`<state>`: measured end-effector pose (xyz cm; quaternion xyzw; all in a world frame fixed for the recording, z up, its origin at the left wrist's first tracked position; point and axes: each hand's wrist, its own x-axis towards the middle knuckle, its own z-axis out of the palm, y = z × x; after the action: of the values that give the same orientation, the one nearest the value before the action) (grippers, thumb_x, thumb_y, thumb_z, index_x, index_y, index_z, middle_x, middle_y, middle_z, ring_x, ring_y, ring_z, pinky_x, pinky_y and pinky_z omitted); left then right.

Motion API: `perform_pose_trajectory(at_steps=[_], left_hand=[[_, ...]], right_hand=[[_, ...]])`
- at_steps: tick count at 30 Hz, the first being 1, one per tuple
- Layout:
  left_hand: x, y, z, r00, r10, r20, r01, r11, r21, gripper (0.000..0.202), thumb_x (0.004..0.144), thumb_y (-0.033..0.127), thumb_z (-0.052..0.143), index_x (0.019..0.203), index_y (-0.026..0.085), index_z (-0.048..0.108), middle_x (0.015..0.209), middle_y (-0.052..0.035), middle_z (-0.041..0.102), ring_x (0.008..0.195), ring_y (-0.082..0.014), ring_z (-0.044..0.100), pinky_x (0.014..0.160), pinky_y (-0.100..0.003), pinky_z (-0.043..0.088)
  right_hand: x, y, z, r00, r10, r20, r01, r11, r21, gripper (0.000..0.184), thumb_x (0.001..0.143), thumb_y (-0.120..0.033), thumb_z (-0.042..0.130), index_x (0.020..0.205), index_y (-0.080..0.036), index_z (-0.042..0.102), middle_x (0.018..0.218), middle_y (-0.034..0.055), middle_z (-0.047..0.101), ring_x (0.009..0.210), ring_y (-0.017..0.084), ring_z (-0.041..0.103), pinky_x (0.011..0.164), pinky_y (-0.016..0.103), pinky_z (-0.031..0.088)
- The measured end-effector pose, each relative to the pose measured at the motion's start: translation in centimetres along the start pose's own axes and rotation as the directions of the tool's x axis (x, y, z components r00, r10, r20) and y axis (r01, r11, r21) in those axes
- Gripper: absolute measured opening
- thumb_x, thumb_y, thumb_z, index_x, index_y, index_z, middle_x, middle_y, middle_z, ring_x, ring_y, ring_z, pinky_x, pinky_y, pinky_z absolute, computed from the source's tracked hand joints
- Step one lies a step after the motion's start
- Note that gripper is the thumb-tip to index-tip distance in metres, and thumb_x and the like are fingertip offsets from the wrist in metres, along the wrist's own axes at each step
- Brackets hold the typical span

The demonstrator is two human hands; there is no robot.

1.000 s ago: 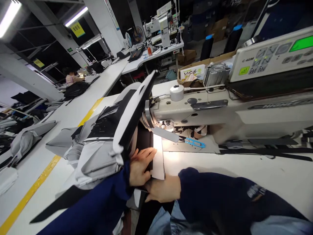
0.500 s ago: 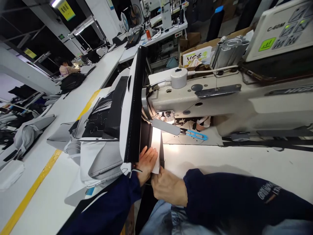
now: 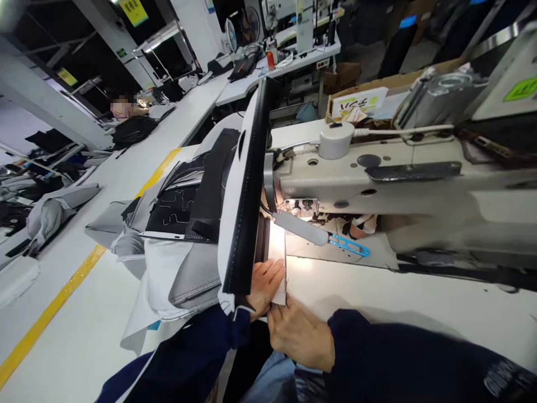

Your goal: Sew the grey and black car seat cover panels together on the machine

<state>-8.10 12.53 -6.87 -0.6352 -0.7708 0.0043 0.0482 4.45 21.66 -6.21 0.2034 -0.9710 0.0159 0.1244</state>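
A: what's piled on the left of the table (image 3: 104, 291)?

B: grey and black fabric panels (image 3: 184, 224), one stiff edge standing upright. Left hand (image 3: 264, 282) lies spread flat on the white piece (image 3: 277, 254) at the sewing machine (image 3: 377, 184), near the front edge. Right hand (image 3: 300, 336) pinches that piece's near edge.

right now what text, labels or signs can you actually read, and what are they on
None reads clearly.
Green sticker on the control panel: blurred.
Yellow hanging signs: print too small.
Cardboard box label: dark strokes, illegible.
Right sleeve print: blurred.
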Motion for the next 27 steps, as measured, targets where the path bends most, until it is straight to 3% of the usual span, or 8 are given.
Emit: perform_pose_trajectory(at_steps=[3, 7, 15, 20, 23, 27], left_hand=[[1.3, -0.7, -0.2, 1.000, 0.031, 0.000, -0.031, 1.000, -0.003, 0.043, 0.084, 0.024, 0.043, 0.124, 0.012, 0.054, 0.136, -0.0087, 0.050, 0.118, -0.0248, 0.048, 0.081, -0.038, 0.045], [3.1, -2.0, -0.8, 0.999, 0.029, -0.023, -0.029, 1.000, 0.008, 0.040, 0.084, 0.031, 0.045, 0.117, 0.012, 0.058, 0.129, -0.0091, 0.057, 0.108, -0.0232, 0.054, 0.071, -0.036, 0.043], [5.7, -4.6, -0.1, 0.993, 0.120, -0.001, -0.120, 0.991, 0.064, 0.042, 0.080, 0.025, 0.050, 0.120, 0.011, 0.054, 0.128, -0.0093, 0.056, 0.106, -0.0229, 0.052, 0.074, -0.037, 0.040], [7.3, -5.8, -0.1, 0.994, 0.106, -0.003, -0.106, 0.994, 0.035, 0.033, 0.077, 0.023, 0.052, 0.107, 0.012, 0.061, 0.114, -0.0117, 0.063, 0.101, -0.0246, 0.055, 0.077, -0.039, 0.039], [7.5, -6.4, -0.2, 0.971, 0.145, -0.188, -0.164, 0.983, -0.087, 0.028, 0.083, 0.021, 0.043, 0.101, 0.014, 0.064, 0.106, -0.0103, 0.066, 0.096, -0.0232, 0.058, 0.077, -0.038, 0.039], [7.0, -6.5, -0.6, 0.845, 0.222, -0.486, -0.374, 0.895, -0.242, 0.030, 0.088, 0.013, 0.038, 0.101, 0.016, 0.064, 0.104, -0.0061, 0.069, 0.095, -0.0164, 0.061, 0.087, -0.035, 0.041]], right_hand=[[0.0, 1.2, -0.4, 0.999, -0.047, 0.015, 0.047, 0.998, -0.050, 0.017, 0.075, -0.002, 0.048, 0.081, -0.008, 0.062, 0.069, 0.0109, 0.061, 0.065, 0.022, 0.055, 0.062, 0.040, 0.043], [1.0, 2.4, 0.2, 1.000, -0.013, -0.005, 0.012, 0.994, -0.106, 0.016, 0.075, -0.001, 0.047, 0.079, -0.009, 0.060, 0.068, 0.0103, 0.061, 0.062, 0.021, 0.056, 0.066, 0.042, 0.045], [2.7, 4.5, 1.7, 0.996, 0.069, -0.048, -0.077, 0.976, -0.203, 0.018, 0.074, 0.002, 0.048, 0.081, -0.008, 0.060, 0.069, 0.0119, 0.062, 0.067, 0.024, 0.059, 0.069, 0.043, 0.047], [2.9, 5.9, 3.0, 0.981, 0.158, -0.117, -0.171, 0.979, -0.112, 0.021, 0.076, 0.001, 0.045, 0.085, -0.010, 0.061, 0.075, 0.0131, 0.063, 0.073, 0.024, 0.060, 0.074, 0.042, 0.049], [2.7, 6.6, 3.0, 0.944, 0.230, -0.239, -0.207, 0.971, 0.118, 0.031, 0.079, 0.000, 0.041, 0.100, -0.009, 0.060, 0.091, 0.0148, 0.064, 0.089, 0.024, 0.059, 0.087, 0.043, 0.048], [2.1, 6.7, 2.5, 0.933, 0.179, -0.311, -0.042, 0.916, 0.399, 0.038, 0.084, -0.005, 0.038, 0.118, -0.008, 0.054, 0.109, 0.0148, 0.063, 0.107, 0.022, 0.055, 0.096, 0.043, 0.046]])
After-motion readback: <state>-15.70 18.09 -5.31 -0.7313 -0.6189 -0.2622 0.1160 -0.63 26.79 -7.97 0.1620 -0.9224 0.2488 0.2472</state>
